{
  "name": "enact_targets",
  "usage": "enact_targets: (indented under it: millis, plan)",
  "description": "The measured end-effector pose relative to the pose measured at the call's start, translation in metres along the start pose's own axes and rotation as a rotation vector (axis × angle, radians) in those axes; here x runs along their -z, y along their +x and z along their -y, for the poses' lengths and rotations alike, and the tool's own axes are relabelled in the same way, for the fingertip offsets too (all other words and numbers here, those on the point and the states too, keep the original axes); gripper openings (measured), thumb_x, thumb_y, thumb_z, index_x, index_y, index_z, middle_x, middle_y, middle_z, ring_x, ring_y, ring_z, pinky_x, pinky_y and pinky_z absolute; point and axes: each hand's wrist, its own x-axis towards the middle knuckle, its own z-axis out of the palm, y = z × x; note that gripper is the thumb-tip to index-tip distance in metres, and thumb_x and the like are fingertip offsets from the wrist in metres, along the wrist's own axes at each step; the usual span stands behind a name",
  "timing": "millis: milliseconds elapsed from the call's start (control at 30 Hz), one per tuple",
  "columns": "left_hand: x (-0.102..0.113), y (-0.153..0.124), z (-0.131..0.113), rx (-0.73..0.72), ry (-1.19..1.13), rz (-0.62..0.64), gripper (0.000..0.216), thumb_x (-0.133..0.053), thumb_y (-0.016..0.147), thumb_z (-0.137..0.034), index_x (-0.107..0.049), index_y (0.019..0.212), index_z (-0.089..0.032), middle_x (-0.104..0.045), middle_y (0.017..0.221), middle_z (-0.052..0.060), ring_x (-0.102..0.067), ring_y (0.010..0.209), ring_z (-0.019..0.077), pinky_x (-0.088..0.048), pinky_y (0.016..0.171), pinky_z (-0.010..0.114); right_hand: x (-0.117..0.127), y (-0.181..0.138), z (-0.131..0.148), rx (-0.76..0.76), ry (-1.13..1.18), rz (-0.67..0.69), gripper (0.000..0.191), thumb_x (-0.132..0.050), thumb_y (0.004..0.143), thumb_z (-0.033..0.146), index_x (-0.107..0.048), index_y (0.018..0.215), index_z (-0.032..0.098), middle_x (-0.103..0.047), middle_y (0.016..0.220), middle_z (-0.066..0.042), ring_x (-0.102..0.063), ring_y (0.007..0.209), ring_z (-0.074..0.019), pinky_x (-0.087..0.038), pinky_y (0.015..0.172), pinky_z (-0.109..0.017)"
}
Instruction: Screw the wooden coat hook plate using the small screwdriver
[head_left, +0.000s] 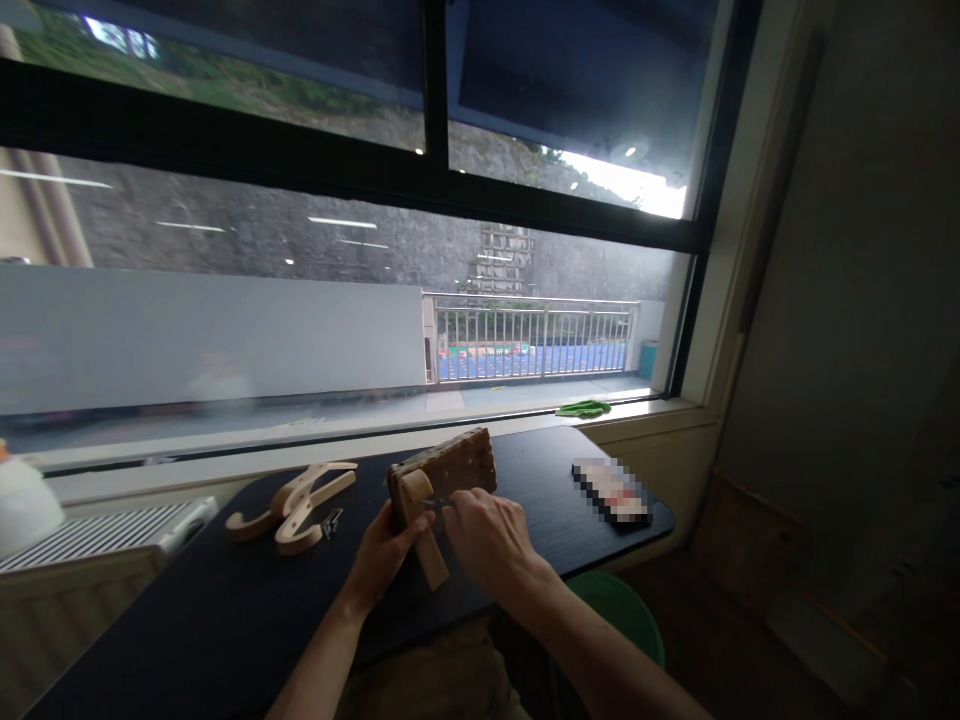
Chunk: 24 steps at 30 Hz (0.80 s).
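My left hand (384, 558) is closed round a pale wooden hook piece (421, 526) and holds it against a brown wooden board (450, 465) tilted up on the black table (187, 610). My right hand (487, 535) is closed in a pinch on a thin dark metal tool (437, 503) whose tip touches the wooden piece. Which kind of tool it is I cannot make out.
Two more curved wooden hooks (296, 500) and a small metal part (331, 521) lie left of the board. A flat dark object (611, 493) rests at the table's right end. A green cloth (583, 408) lies on the window sill, a white radiator (97, 535) stands left, a green bin (619, 615) sits below.
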Motion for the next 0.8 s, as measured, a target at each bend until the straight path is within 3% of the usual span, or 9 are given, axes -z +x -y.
enact_targets:
  millis: [167, 800]
  plan:
    - [0.003, 0.002, 0.006, 0.019, -0.050, 0.061, 0.048, -0.066, 0.061, -0.037, -0.054, 0.102, -0.016, -0.066, 0.089, 0.005, -0.060, 0.083, 0.0213, -0.046, 0.074, 0.032, -0.001, 0.000, 0.002, 0.056, 0.051, -0.022, 0.019, -0.040, 0.082, 0.027, -0.044, 0.100, 0.023, -0.059, 0.083, 0.000, -0.056, 0.076, -0.0154, -0.033, 0.061, -0.025]
    - [0.005, 0.003, 0.009, -0.022, 0.001, 0.069, 0.043, -0.063, 0.065, -0.034, -0.054, 0.103, -0.016, -0.063, 0.097, 0.006, -0.057, 0.089, 0.0223, -0.046, 0.076, 0.032, -0.007, 0.001, -0.002, -0.005, -0.010, -0.027, 0.016, -0.037, 0.085, 0.033, -0.044, 0.081, 0.020, -0.062, 0.075, -0.002, -0.060, 0.070, -0.0181, -0.031, 0.056, -0.027]
